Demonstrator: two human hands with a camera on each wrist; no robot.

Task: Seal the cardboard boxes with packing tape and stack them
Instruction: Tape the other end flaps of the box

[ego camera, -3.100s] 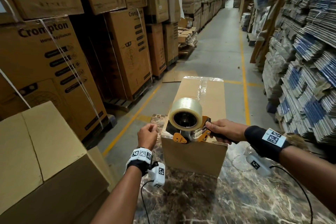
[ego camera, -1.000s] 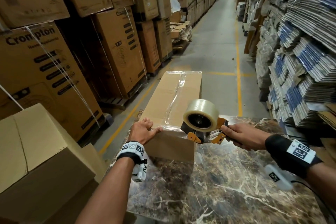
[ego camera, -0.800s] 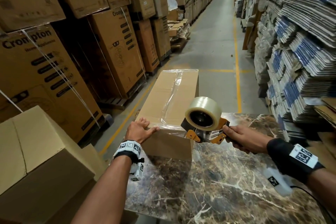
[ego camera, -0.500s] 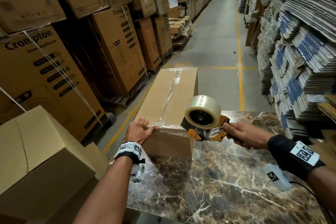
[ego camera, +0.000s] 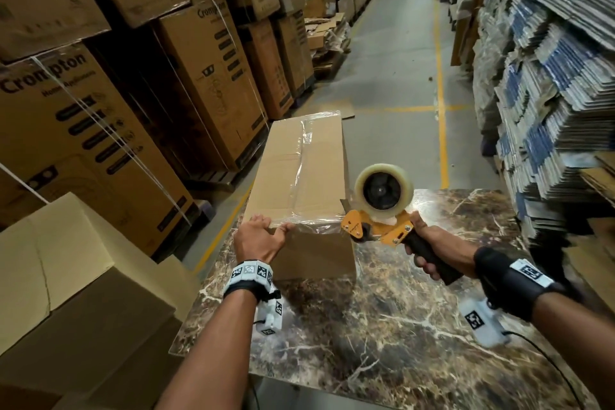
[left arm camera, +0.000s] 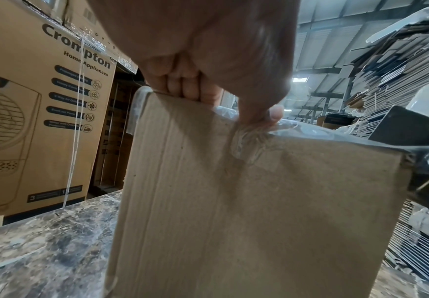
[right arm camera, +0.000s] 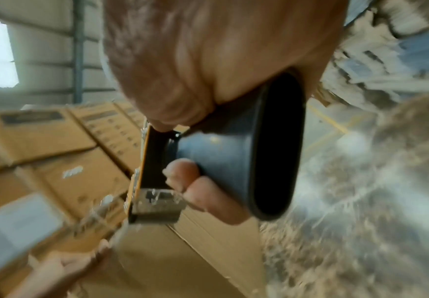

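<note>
A long cardboard box lies on the far left corner of the marble table, clear tape running along its top seam. My left hand holds the box's near top edge, fingers over the top. Its thumb presses crinkled tape on the near face. My right hand grips the black handle of an orange tape dispenser at the box's near right corner. A clear tape roll sits on the dispenser. A strip of tape stretches from the dispenser along the near edge towards my left hand.
A plain box stands close on the left, below table height. Tall printed cartons on pallets line the left side. Stacks of flattened cardboard crowd the right. A concrete aisle with yellow lines runs ahead.
The dispenser has swung so the handle points back at me and sits at the box's near right corner. My left hand has stayed on the near top edge.
</note>
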